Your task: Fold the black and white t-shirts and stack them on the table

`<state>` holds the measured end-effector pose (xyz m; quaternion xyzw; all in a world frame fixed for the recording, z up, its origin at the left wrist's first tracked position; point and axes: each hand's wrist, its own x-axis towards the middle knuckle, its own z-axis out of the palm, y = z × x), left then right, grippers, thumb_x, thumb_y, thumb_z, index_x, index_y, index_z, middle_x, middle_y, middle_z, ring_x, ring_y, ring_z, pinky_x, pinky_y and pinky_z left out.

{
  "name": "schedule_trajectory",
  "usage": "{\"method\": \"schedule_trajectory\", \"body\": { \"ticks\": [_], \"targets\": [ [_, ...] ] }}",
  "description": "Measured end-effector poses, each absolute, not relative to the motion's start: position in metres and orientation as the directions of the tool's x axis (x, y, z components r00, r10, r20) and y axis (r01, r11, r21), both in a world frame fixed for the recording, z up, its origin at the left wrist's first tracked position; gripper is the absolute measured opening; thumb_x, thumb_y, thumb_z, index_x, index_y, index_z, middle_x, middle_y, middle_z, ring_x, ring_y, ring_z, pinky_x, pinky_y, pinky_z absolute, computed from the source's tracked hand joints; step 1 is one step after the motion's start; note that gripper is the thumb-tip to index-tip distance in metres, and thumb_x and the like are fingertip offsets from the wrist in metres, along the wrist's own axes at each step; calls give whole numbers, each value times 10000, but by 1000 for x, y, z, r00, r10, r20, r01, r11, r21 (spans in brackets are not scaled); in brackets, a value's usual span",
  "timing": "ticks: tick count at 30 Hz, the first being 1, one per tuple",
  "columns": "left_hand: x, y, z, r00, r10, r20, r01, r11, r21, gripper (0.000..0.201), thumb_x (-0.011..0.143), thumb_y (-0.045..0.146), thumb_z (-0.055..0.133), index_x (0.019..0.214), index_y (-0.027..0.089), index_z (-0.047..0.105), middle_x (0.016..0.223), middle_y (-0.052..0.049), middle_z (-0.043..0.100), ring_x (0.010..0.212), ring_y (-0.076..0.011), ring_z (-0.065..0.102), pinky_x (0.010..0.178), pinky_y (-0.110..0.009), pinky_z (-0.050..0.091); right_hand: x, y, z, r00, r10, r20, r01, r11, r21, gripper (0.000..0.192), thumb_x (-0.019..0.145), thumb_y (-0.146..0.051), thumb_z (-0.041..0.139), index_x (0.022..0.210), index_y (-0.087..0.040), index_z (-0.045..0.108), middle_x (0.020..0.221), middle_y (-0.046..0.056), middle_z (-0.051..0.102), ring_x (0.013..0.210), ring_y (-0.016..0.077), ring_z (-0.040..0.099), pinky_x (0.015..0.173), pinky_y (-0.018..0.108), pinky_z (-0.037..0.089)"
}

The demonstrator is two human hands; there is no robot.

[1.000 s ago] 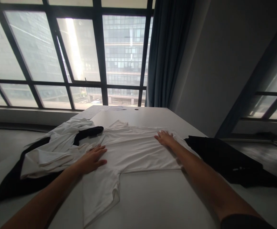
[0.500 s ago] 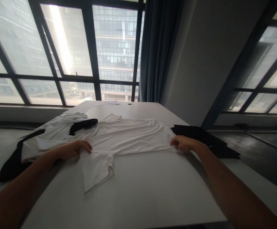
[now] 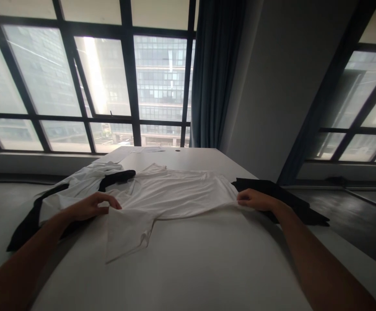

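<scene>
A white T-shirt [image 3: 181, 190] lies spread sideways across the white table [image 3: 181, 263], its near sleeve pointing toward me at the left. My left hand [image 3: 92, 206] pinches the shirt near the shoulder, between thumb and fingers. At the hem end on the right, my right hand [image 3: 254, 200] grips the fabric's near corner. Between the two hands the near edge is lifted slightly off the tabletop and pulled fairly straight. Wrinkles run along the body of the shirt.
Left of the shirt is a heap of white clothes [image 3: 82, 177] with black garments [image 3: 22, 224] among them. Folded black fabric [image 3: 272, 190] lies at the right edge, beyond my right hand. Papers [image 3: 142, 149] rest at the table's far end, before a blue curtain [image 3: 212, 86] and windows.
Both hands have raised the shirt's near edge a little, and the near sleeve has lifted and stretched. The camera view has tilted upward slightly.
</scene>
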<state>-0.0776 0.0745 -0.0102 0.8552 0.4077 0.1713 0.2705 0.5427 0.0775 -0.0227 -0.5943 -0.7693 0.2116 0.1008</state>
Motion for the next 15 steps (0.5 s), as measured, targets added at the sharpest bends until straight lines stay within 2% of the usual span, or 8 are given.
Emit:
{"method": "schedule_trajectory", "body": {
  "ticks": [4,8,10,12,15],
  "targets": [
    [-78,65,-4,552,833,-29,651,-408,640,395,727,581,687,847,211,757,912,-54,745,931,-273,663,881,-327,510,553,75,-22,-277,945,-176,868,167,-467,355,695,-499,664,779,-158,715,753,52,683,737,212,598,662,280,438],
    [-74,61,-6,556,805,-208,656,-272,704,351,620,525,780,786,216,763,830,-46,736,827,-262,663,775,-317,532,563,75,-22,-232,923,-307,893,77,-444,338,622,-448,727,787,-153,742,762,54,699,733,214,606,665,279,443],
    [-71,69,-10,543,814,-206,597,-202,776,374,583,532,797,749,201,741,744,-45,708,727,-241,645,673,-303,527,565,79,-21,-255,918,-305,877,86,-473,330,640,-446,723,801,-158,743,788,55,709,752,215,616,675,273,450],
    [-66,84,-18,434,896,-96,516,-159,842,428,582,583,765,732,185,714,703,-48,681,677,-229,627,617,-298,511,563,86,-21,-229,958,-174,868,120,-482,300,723,-432,664,838,-164,736,852,65,720,798,217,628,699,267,456],
    [-55,111,-36,99,992,79,515,-119,849,497,570,648,703,703,170,691,694,-63,669,678,-235,619,592,-301,499,551,99,-29,11,991,137,940,36,-338,253,844,-337,540,913,-171,719,948,95,726,874,226,646,746,278,450]
  ]
}}
